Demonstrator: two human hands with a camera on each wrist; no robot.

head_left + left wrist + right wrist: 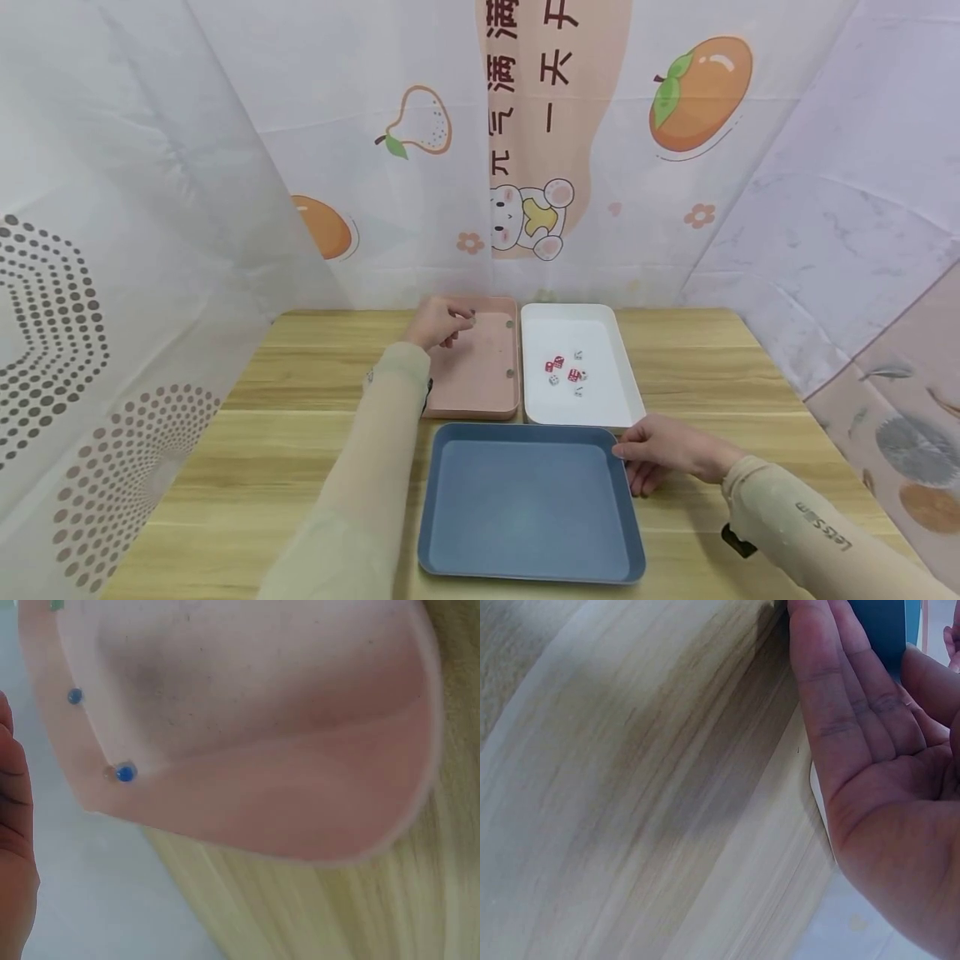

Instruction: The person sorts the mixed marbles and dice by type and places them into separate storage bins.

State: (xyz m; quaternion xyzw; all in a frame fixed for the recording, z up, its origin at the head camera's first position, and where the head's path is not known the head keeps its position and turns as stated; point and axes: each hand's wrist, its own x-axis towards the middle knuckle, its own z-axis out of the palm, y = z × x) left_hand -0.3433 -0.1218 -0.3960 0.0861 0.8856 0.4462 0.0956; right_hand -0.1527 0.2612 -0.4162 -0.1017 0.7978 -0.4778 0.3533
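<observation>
My left hand (441,323) is over the far left part of a pink tray (472,408), fingertips pointing right. A small dark spot shows at those fingertips; whether they pinch a marble I cannot tell. A green marble (509,324) and another marble (510,374) lie along that tray's right side. In the left wrist view, two blue marbles (125,773) and part of a green marble (56,604) line one side; the fingertips are out of frame. My right hand (663,452) grips the far right corner of a blue tray (536,500), thumb at the rim, other fingers outside.
A white tray (551,321) stands right of the pink one and holds several red dice (574,375) and white dice (554,380). All three trays sit close together on a wood-grain table (697,358). A printed curtain (420,208) hangs behind the table.
</observation>
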